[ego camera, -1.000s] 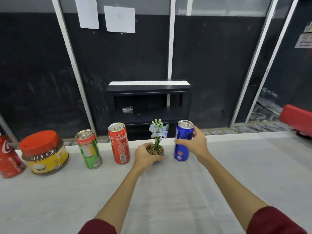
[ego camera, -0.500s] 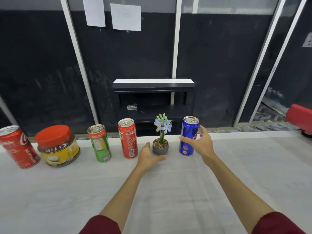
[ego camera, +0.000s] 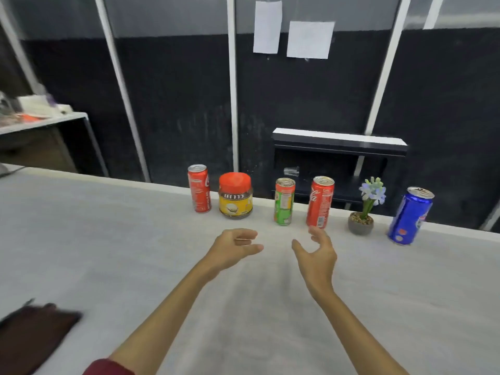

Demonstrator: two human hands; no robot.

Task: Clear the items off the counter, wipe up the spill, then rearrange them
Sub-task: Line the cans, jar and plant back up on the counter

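Note:
Along the far edge of the pale counter (ego camera: 135, 253) stand, from left to right, a red cola can (ego camera: 199, 192), a jar with a red lid and yellow label (ego camera: 235, 195), a green can (ego camera: 284, 201), a second red cola can (ego camera: 320, 203), a small grey pot with pale blue flowers (ego camera: 361, 224) and a blue can (ego camera: 410, 216). My left hand (ego camera: 234, 247) and my right hand (ego camera: 316, 255) hover over the counter in front of the green can, fingers loosely curled, holding nothing.
A dark brown cloth-like thing (ego camera: 29, 336) lies blurred at the counter's near left corner. Behind the counter is a dark wall with a black shelf unit (ego camera: 338, 147) holding a clear cup (ego camera: 291, 171). A side table (ego camera: 40, 120) with clutter stands far left.
My hands have let go of the flower pot and the blue can and pulled back toward me. The view has swung left, so the row now sits right of centre.

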